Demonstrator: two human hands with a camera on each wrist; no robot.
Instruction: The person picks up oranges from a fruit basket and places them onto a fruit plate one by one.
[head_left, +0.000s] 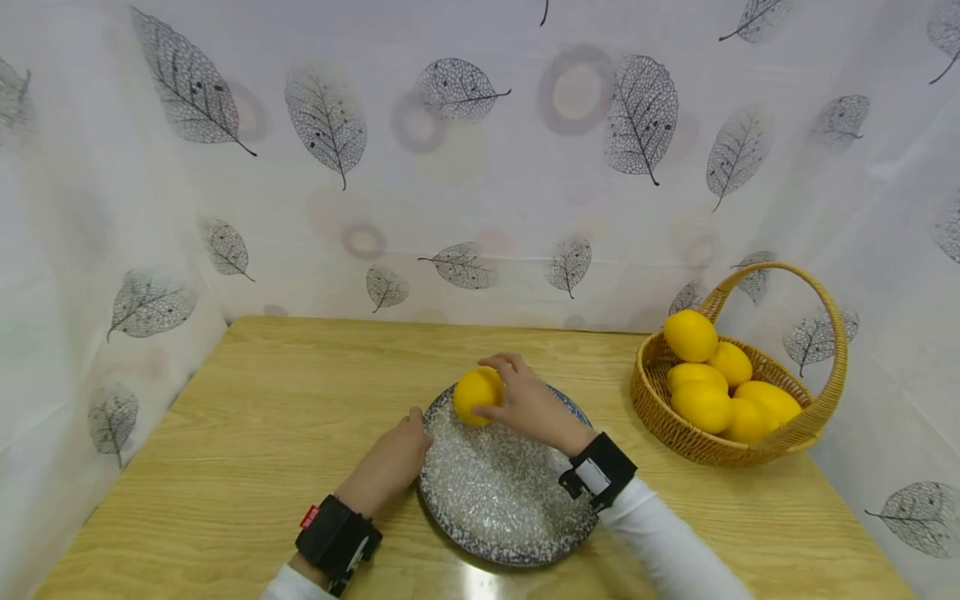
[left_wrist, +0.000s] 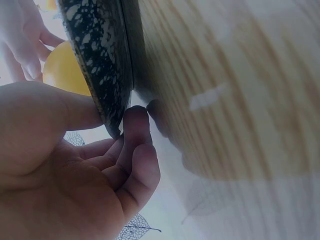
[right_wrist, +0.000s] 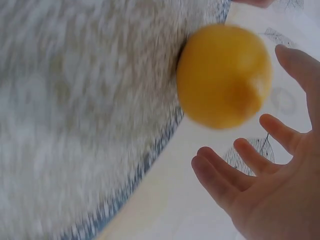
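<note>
A round speckled grey plate [head_left: 510,500] with a dark blue rim lies on the wooden table. My left hand [head_left: 390,462] pinches its left rim; in the left wrist view the thumb [left_wrist: 80,110] is on the upper side and curled fingers [left_wrist: 137,130] are at the underside. One yellow lemon [head_left: 477,397] sits near the plate's far left rim. Around its right side my right hand [head_left: 532,404] is spread. In the right wrist view a gap shows between the lemon [right_wrist: 225,75] and the parted fingers [right_wrist: 217,175].
A wicker basket [head_left: 675,437] with a tall arched handle [head_left: 828,317] stands at the right of the table [head_left: 300,375], holding several lemons [head_left: 701,404]. Behind the table hangs a pale curtain [head_left: 510,200] printed with leaves. Black bands [head_left: 603,471] are strapped on both wrists.
</note>
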